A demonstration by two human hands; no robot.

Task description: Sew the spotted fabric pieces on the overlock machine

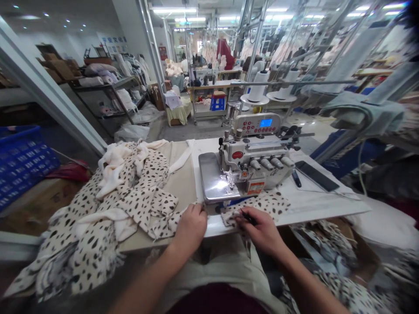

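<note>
My left hand (192,223) is closed on the edge of a cream fabric with dark spots (160,172), part of a heap spread over the left side of the table. In my right hand (260,229) is a small dark tool (248,216), possibly thread snips, partly hidden by the fingers. That hand also rests on a separate spotted fabric piece (270,204) lying at the table's front edge. Just beyond both hands stands an overlock sewing machine (258,152), its metal plate (214,176) nearest my left hand. The needle area is too small to make out clearly.
A phone (317,175) and a dark pen-like object (296,178) lie right of the machine. Thread cones (258,87) stand behind it. A blue basket (26,161) is at far left. More spotted fabric (347,292) fills the lower right, below the table.
</note>
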